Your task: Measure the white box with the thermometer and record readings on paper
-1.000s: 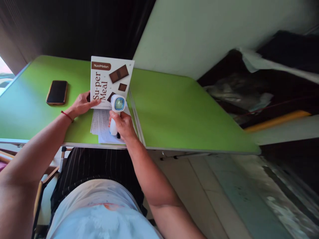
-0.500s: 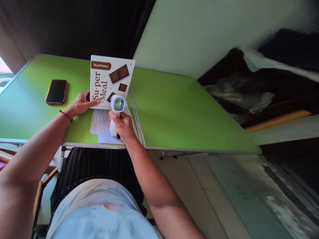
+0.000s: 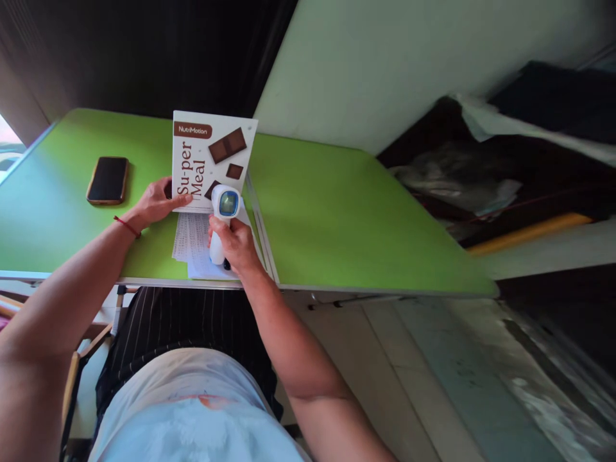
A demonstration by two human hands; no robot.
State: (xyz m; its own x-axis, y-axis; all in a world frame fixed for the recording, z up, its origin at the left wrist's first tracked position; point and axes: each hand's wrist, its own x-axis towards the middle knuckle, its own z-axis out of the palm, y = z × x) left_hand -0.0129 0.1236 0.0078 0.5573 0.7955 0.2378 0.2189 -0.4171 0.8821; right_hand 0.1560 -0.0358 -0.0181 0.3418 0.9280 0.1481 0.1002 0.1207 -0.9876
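The left hand [image 3: 156, 202] grips a white NutriMotion box [image 3: 212, 160] by its 8 o'clock edge. The right hand [image 3: 239, 245] holds a white thermometer gun [image 3: 222, 210], overlapping the box's 5 o'clock corner. On the green surface [image 3: 366, 218], printed papers [image 3: 192, 240] lie at 6 o'clock from the box, a dark phone [image 3: 108, 180] at 9 o'clock.

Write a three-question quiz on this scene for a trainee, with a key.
1. Match each hand, left and right, to what it holds: the infrared thermometer or the NutriMotion box.
2. True or false: the smartphone lies on the green table, to the left of the box.
3. Fill in: the large brown lettering on the box reads "Su-per ____".

Key:
1. Left hand, NutriMotion box; right hand, infrared thermometer.
2. True.
3. Meal.
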